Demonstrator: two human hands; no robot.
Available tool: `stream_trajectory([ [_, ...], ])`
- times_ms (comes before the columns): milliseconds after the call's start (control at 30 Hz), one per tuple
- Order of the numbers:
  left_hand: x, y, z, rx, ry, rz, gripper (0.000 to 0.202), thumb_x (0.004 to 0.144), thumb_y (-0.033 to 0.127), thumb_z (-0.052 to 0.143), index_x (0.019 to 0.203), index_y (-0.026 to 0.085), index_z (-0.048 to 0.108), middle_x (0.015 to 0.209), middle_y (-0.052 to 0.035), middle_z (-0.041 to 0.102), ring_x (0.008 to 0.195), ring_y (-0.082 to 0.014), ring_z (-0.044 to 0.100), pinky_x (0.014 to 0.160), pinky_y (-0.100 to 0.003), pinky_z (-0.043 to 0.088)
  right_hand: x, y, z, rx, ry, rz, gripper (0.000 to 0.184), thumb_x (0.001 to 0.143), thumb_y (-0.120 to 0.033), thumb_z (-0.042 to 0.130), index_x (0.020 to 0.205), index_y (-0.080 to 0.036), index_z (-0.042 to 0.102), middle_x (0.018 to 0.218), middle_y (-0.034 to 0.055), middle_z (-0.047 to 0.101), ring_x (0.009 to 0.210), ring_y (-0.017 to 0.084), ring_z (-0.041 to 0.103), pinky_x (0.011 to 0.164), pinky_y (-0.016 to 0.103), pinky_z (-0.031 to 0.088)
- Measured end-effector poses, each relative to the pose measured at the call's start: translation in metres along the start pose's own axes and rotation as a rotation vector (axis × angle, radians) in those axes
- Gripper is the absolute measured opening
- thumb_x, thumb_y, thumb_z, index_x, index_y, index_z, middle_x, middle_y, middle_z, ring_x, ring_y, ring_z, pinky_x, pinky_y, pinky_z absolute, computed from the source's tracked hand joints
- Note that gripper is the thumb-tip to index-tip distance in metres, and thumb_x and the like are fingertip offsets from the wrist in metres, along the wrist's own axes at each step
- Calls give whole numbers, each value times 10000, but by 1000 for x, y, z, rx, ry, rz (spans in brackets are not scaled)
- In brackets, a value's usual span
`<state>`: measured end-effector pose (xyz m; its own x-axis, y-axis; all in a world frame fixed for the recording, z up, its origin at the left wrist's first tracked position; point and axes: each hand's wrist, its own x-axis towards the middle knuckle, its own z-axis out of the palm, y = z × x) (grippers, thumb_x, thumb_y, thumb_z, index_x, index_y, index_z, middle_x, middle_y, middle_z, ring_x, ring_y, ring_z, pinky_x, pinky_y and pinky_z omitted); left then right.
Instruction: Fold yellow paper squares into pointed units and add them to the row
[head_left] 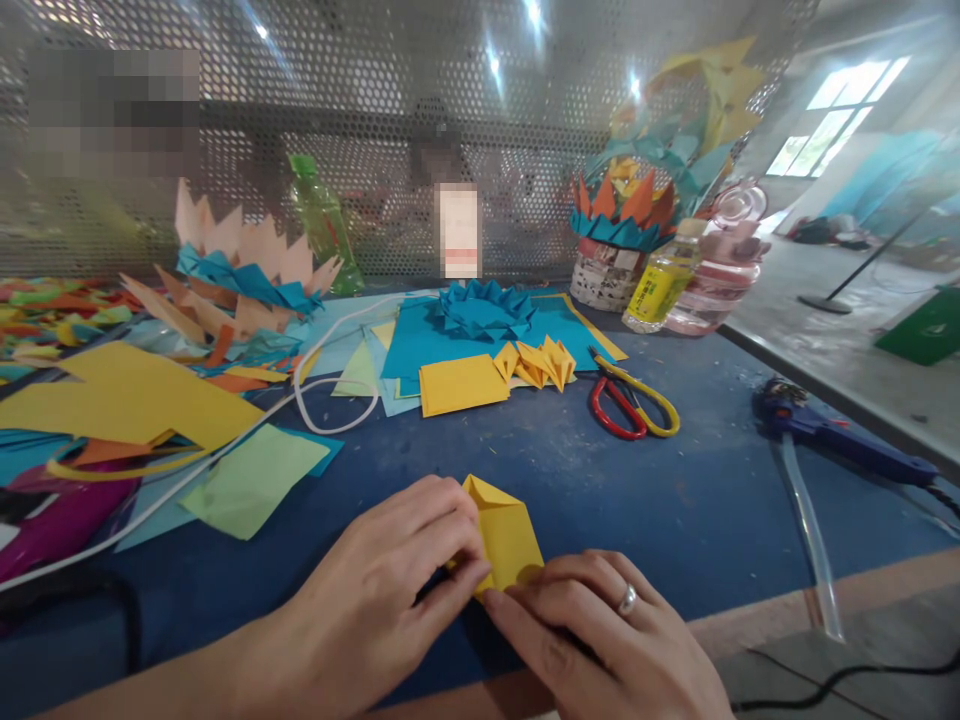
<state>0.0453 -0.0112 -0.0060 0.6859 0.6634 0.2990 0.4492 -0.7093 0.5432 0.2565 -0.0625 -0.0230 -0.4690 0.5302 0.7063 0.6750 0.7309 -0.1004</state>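
A small sheet of yellow paper (511, 535) lies on the blue table between my hands, its far corners folded in to a blunt point. My left hand (409, 560) grips its left edge with curled fingers. At the near right edge, my right hand (600, 625), with a ring on one finger, pinches the paper, thumb close to the left thumb. Beyond the hands sit a stack of yellow paper rectangles (463, 386) and several folded yellow pieces (541, 364). Behind them a blue folded-paper ring (484, 310) rests on blue sheets (409, 345).
Scissors (636, 400) with red and yellow handles lie right of the stack. A glue gun (855, 435) is at the far right. Bottles (664, 280) and a paper-topped pot (606, 275) stand at the back. Loose paper (255, 480) and a white cable (247, 428) spread across the left.
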Motion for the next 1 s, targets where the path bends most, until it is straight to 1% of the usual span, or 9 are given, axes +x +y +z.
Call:
stream_trajectory([
  [133, 0, -1, 1, 3, 3, -6, 168, 999, 137, 468, 860, 204, 534, 927, -7, 588, 881, -164, 551, 786, -290, 427, -1, -4, 8, -25, 59, 54, 332, 1029, -128, 451, 904, -222, 744, 724, -46, 691, 749, 101, 653, 674, 257, 479],
  [200, 0, -1, 2, -1, 7, -7, 168, 995, 132, 469, 860, 205, 537, 930, -9, 593, 887, -165, 555, 789, -288, 431, -1, -5, 9, -20, 54, 61, 308, 1021, -138, 485, 862, -225, 734, 730, -51, 688, 744, 100, 645, 658, 267, 470],
  [300, 1, 1, 1, -14, 22, -13, 164, 989, 132, 480, 859, 209, 544, 942, -11, 596, 898, -165, 567, 795, -285, 437, -2, -5, 8, -10, 29, 64, 263, 1002, -136, 525, 864, -229, 730, 736, -52, 685, 742, 100, 643, 643, 273, 471],
  [400, 1, 2, 0, -12, 36, -32, 135, 968, 109, 494, 911, 216, 554, 994, -16, 590, 950, -170, 568, 832, -294, 442, -2, -4, 7, -8, 24, 59, 262, 1002, -134, 520, 890, -234, 734, 735, -48, 690, 744, 104, 650, 638, 275, 473],
  [500, 1, 4, -2, 32, 61, -32, 148, 933, 82, 513, 973, 221, 542, 1069, -21, 564, 1024, -186, 546, 880, -325, 431, -1, -5, 8, -9, 38, 67, 276, 1013, -146, 509, 882, -238, 733, 722, -51, 698, 728, 101, 654, 634, 271, 473],
  [667, 0, 4, -3, 113, 92, -56, 206, 899, 68, 495, 1023, 229, 523, 1160, -47, 508, 1112, -230, 496, 913, -393, 412, 0, -5, 8, -24, 41, 65, 287, 1014, -151, 512, 855, -244, 732, 720, -62, 709, 711, 103, 659, 631, 270, 470],
  [867, -2, 4, -4, 138, 72, -61, 216, 902, 84, 482, 1056, 231, 519, 1200, -62, 489, 1153, -255, 482, 926, -422, 428, 1, -4, 7, -21, 28, 65, 290, 1015, -149, 510, 865, -248, 737, 724, -60, 709, 723, 99, 656, 646, 261, 476],
  [1000, -3, 3, -5, 162, 75, -73, 282, 889, 81, 482, 1119, 242, 505, 1258, -70, 468, 1155, -270, 482, 936, -460, 418, 0, -4, 7, -17, 23, 61, 265, 1010, -156, 527, 892, -252, 744, 737, -54, 711, 743, 102, 655, 664, 257, 478],
])
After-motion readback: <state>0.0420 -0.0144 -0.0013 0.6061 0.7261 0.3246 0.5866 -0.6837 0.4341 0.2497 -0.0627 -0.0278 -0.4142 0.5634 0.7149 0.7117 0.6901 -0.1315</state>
